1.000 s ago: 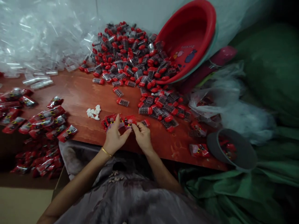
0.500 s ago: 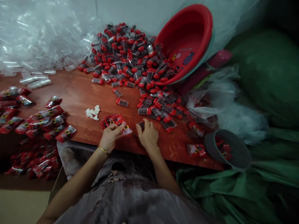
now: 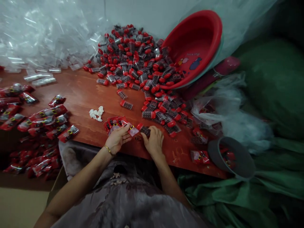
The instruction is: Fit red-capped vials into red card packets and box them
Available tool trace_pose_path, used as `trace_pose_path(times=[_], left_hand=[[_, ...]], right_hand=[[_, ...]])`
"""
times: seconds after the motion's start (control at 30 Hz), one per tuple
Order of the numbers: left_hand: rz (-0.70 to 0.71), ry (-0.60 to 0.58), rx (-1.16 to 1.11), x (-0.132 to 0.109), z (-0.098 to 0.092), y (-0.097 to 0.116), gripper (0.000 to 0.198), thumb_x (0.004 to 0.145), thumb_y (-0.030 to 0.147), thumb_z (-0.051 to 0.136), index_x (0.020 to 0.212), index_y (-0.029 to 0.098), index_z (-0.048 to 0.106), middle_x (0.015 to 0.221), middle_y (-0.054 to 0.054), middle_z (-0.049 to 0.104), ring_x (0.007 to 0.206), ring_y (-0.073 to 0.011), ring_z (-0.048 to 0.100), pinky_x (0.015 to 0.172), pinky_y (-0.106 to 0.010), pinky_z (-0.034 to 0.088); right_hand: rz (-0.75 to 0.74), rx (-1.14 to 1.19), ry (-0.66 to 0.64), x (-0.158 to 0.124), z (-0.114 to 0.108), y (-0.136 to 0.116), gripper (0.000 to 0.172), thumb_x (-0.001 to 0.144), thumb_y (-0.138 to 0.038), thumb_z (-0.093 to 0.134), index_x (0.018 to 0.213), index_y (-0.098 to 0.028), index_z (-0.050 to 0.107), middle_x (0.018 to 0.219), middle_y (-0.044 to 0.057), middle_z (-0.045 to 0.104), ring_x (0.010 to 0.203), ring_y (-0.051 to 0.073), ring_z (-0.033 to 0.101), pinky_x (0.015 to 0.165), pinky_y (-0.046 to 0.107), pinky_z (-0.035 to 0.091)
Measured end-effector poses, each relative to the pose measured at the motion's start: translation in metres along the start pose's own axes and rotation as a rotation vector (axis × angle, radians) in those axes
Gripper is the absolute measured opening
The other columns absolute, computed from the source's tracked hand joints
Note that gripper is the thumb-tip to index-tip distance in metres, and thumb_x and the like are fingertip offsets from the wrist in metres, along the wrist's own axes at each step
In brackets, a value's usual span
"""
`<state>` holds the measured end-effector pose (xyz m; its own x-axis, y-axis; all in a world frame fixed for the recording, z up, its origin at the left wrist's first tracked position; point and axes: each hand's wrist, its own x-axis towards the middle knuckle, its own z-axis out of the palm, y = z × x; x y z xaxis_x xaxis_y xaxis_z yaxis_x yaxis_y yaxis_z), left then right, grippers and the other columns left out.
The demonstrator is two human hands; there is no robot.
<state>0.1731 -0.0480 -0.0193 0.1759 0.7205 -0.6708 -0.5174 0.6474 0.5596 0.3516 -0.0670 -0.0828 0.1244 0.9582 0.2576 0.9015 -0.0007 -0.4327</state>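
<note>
Right hand [image 3: 154, 141] has a dark container [image 3: 145, 130] with a red end pinched between thumb and fingers, just below the frame's middle. Left hand [image 3: 118, 139] pinches a red packet [image 3: 133, 129] by its edge, just left of it. Half a second ago the right fingers hid most of that container; now its red end points at the packet's clear end, so they're lined up, container outside. Can't tell if they touch. More packets [image 3: 112, 123] fan out by the left fingers, white scraps [image 3: 97, 113] above those. The container heap [image 3: 133, 57] fills upper centre and spills close to the right hand, so it's kinda crowded there. Red basin [image 3: 190, 41] tilts upper right, clear plastic [image 3: 47, 34] upper left.
</note>
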Motion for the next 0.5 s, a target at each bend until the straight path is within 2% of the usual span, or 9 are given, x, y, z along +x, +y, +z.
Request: trace_pose_path(times=[0.07,0.13,0.23,0.3,0.37,0.5], left_hand=[[0.004,0.004,0.000,0.000,-0.003,0.001,0.039,0.051,0.040,0.083,0.073,0.017,0.061,0.070,-0.001,0.069,0.066,-0.0144,0.065,0.067,-0.027,0.048],[0.016,0.004,0.005,0.000,-0.006,0.002,0.039,0.051,0.040,0.083,0.074,0.017,0.061,0.070,-0.001,0.069,0.066,-0.0148,0.064,0.067,-0.028,0.048],[0.037,-0.007,0.019,0.000,-0.006,0.002,0.040,0.051,0.042,0.083,0.072,0.017,0.060,0.069,-0.001,0.068,0.064,-0.0145,0.064,0.066,-0.027,0.048],[0.033,-0.014,0.032,0.000,-0.004,0.001,0.041,0.049,0.042,0.083,0.070,0.016,0.059,0.068,-0.001,0.068,0.062,-0.0140,0.064,0.065,-0.026,0.048],[0.022,-0.015,0.041,0.000,-0.002,-0.001,0.042,0.047,0.042,0.084,0.068,0.016,0.058,0.067,-0.001,0.068,0.061,-0.0137,0.064,0.064,-0.026,0.048],[0.018,0.008,0.052,-0.001,0.002,-0.004,0.043,0.046,0.042,0.084,0.068,0.017,0.058,0.070,-0.002,0.069,0.061,-0.0138,0.065,0.064,-0.025,0.049]], right_hand=[[0.045,0.181,-0.034,0.000,-0.006,0.000,0.029,0.077,-0.038,0.061,0.097,-0.018,0.054,0.098,0.011,0.064,0.092,0.028,0.058,0.080,0.045,0.044],[0.100,0.463,-0.127,-0.004,-0.018,0.000,0.028,0.076,-0.037,0.061,0.096,-0.020,0.051,0.081,0.004,0.064,0.072,0.021,0.061,0.067,0.036,0.049],[0.130,0.843,-0.308,-0.013,-0.042,-0.005,0.026,0.079,-0.035,0.059,0.099,-0.022,0.050,0.068,-0.004,0.061,0.050,0.012,0.056,0.052,0.027,0.048],[0.128,0.941,-0.343,-0.020,-0.055,-0.011,0.024,0.080,-0.033,0.059,0.099,-0.022,0.050,0.067,-0.005,0.060,0.048,0.010,0.056,0.050,0.025,0.048],[0.126,0.964,-0.315,-0.024,-0.063,-0.018,0.023,0.080,-0.031,0.060,0.099,-0.023,0.051,0.069,-0.005,0.060,0.049,0.009,0.057,0.051,0.024,0.050],[0.154,0.964,-0.226,-0.026,-0.059,-0.026,0.023,0.079,-0.029,0.062,0.098,-0.023,0.051,0.071,-0.006,0.060,0.050,0.008,0.055,0.050,0.023,0.052]])
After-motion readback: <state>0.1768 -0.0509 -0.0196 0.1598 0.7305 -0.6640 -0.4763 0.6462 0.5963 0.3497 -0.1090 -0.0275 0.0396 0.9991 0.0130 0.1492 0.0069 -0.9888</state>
